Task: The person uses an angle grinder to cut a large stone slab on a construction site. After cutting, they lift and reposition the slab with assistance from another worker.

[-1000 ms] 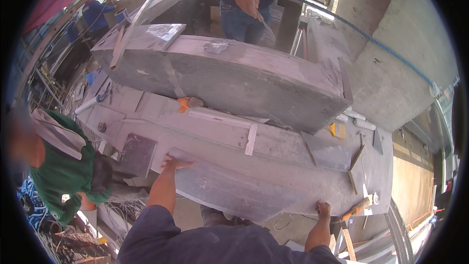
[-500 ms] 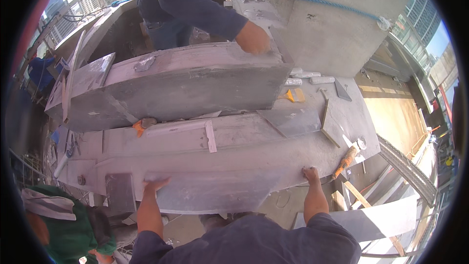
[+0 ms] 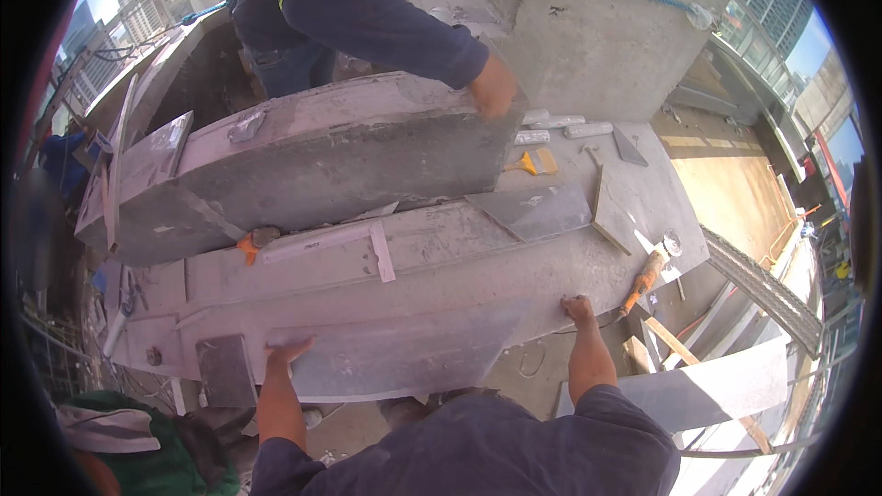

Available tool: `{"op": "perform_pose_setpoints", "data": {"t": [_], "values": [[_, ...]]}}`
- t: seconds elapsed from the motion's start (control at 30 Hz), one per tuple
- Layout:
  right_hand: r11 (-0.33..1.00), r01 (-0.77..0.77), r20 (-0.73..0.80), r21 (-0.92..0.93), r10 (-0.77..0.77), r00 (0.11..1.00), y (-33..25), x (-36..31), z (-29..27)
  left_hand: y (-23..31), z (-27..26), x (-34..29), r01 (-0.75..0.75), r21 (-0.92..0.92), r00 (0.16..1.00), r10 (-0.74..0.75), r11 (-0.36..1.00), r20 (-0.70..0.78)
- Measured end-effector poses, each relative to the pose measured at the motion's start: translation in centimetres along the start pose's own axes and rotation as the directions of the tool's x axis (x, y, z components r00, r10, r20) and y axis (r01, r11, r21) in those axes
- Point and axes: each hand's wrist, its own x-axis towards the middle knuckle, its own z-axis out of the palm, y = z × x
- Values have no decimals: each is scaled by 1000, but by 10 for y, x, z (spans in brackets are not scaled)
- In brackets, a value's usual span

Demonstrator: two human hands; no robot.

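A long grey flat panel [image 3: 395,358] with a slanted right end lies along the near edge of the dusty work surface [image 3: 432,277]. At its left end my left hand [image 3: 290,351] rests, fingers stretched out flat and pointing right over the panel. My right hand [image 3: 579,309] is closed and leans on the surface's near edge, to the right of the panel; whatever its fingers hold, if anything, is hidden. An orange-bodied angle grinder [image 3: 646,277] lies a little to the right of that hand.
Across a raised grey block [image 3: 331,161], a co-worker's hand [image 3: 493,90] touches its right end. A paintbrush [image 3: 537,163], a hammer [image 3: 593,154], silvery tubes [image 3: 588,129] and an angled cut piece [image 3: 542,211] lie beyond. A person in green [image 3: 175,441] is at lower left.
The co-worker's hand has come down onto the block's right end. The person in green has shifted lower. The view has tilted slightly; my hands stay in about the same places.
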Motion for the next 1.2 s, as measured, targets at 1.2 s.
{"op": "perform_pose_setpoints", "data": {"t": [1.2], "values": [[994, -68, 104, 80, 59, 993, -4, 8, 1, -7, -22, -13, 2, 368, 1000, 1, 930, -9]]}}
